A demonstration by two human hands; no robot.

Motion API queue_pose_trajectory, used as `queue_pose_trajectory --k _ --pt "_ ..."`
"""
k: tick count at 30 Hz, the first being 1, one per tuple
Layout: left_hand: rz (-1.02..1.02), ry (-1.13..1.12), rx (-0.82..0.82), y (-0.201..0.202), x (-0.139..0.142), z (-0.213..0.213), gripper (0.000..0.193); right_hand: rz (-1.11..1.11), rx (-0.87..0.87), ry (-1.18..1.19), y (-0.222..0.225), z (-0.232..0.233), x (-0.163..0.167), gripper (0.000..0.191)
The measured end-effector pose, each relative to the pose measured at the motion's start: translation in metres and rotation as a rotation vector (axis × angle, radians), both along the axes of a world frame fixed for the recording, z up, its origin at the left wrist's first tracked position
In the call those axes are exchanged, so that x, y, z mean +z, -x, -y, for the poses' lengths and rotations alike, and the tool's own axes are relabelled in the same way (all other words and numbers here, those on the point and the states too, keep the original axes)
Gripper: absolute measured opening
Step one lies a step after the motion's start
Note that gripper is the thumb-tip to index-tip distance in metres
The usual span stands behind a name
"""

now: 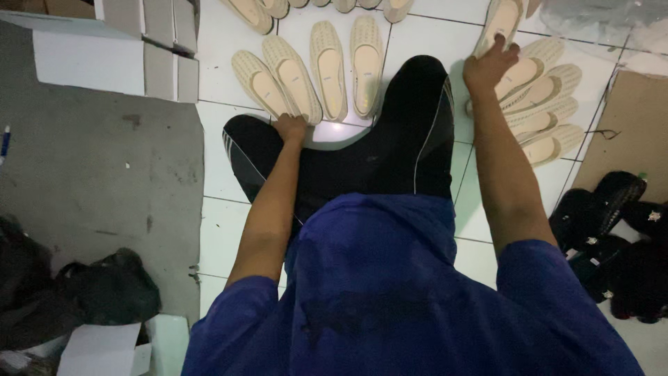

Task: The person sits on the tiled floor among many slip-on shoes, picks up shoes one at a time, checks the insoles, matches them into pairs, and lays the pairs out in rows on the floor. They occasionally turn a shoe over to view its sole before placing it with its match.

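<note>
I sit on a white tiled floor (216, 209) with my legs in black trousers folded in front of me. My left hand (291, 128) rests at the heel of a cream flat shoe (292, 76), one of several laid side by side in a fan. My right hand (490, 66) grips the heel end of another cream flat shoe (501, 24) at the upper right. Beside that hand lies a stack of overlapping cream shoes (546, 104).
White cardboard boxes (111, 49) stand at the upper left beside a grey mat (104, 174). Dark bags (83, 292) lie at the lower left. A pile of black shoes (612, 244) and a brown cardboard sheet (630, 132) lie on the right.
</note>
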State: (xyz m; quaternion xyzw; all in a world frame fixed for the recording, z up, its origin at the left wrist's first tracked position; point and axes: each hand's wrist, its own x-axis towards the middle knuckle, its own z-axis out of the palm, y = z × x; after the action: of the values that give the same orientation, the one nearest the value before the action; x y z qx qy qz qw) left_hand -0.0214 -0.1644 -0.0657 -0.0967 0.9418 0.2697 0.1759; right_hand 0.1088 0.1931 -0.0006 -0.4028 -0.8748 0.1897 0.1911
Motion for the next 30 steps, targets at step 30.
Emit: queue_pose_trajectory --k 30 --pt "0.465 -1.145 0.052 -0.037 0.039 -0.031 0.038 -0.580 -0.038 1.282 -0.061 0.017 0.003 0.024"
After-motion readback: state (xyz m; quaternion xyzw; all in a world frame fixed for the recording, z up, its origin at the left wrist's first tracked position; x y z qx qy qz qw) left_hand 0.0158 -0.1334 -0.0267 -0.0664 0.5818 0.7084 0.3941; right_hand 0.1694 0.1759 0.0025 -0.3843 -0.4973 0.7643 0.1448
